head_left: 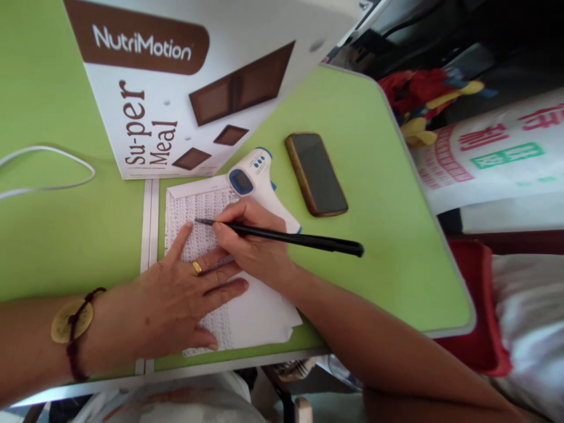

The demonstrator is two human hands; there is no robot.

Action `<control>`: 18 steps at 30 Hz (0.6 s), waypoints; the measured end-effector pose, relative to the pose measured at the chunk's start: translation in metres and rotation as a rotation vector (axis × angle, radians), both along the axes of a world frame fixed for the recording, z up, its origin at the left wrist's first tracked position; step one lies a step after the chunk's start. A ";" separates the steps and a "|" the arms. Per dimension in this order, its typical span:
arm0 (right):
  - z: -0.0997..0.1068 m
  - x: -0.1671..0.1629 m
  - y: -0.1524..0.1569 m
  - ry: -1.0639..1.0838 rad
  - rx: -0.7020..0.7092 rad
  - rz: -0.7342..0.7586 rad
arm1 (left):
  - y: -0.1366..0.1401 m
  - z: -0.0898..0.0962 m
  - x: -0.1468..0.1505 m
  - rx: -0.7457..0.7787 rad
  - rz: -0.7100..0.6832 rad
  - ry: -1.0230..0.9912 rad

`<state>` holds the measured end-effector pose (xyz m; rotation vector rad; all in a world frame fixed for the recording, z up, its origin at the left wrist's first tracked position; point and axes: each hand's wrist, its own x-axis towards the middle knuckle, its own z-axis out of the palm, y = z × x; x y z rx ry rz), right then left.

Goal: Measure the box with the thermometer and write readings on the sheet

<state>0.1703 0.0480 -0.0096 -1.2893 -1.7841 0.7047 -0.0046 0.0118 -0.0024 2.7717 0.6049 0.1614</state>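
Observation:
My right hand (253, 238) is closed around a black pen (304, 239), its tip touching or just over a sheet of paper (259, 311) covered in rows of small handwriting. Flat on the same sheet lies my left hand (180, 294), fingers spread, a gold ring on one of them and a cord bracelet with a round disc at the wrist. The index fingertip is close to the pen tip. A white and blue infrared thermometer (259, 182) rests at the paper's upper right corner, partly behind my right hand.
A white "NutriMotion" box (176, 117) stands behind the paper on the green folding table (388, 247). A smartphone (317, 173) lies to the right of the thermometer. At the left runs a white cable (66, 151). Beyond the right edge are a printed white sack (493, 147) and a red container (476, 305).

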 end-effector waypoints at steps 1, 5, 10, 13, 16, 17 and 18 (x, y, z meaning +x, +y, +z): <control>-0.001 0.000 0.000 -0.006 0.006 0.005 | 0.000 0.000 0.000 0.005 -0.001 0.004; -0.002 0.001 -0.001 -0.022 0.029 0.020 | 0.000 0.002 0.000 0.022 0.000 0.013; -0.001 0.000 0.000 -0.007 0.035 0.026 | 0.000 0.002 0.001 0.010 -0.004 0.013; 0.000 0.000 0.001 0.009 0.036 0.025 | 0.001 0.002 0.001 -0.007 -0.008 0.013; 0.000 0.000 0.001 0.021 0.038 0.030 | 0.001 0.002 0.001 -0.016 -0.011 0.007; 0.000 0.000 0.001 0.026 0.038 0.031 | 0.001 0.002 0.001 -0.018 -0.013 0.006; -0.001 0.001 0.001 0.030 0.039 0.026 | 0.001 0.002 0.000 -0.016 -0.014 0.004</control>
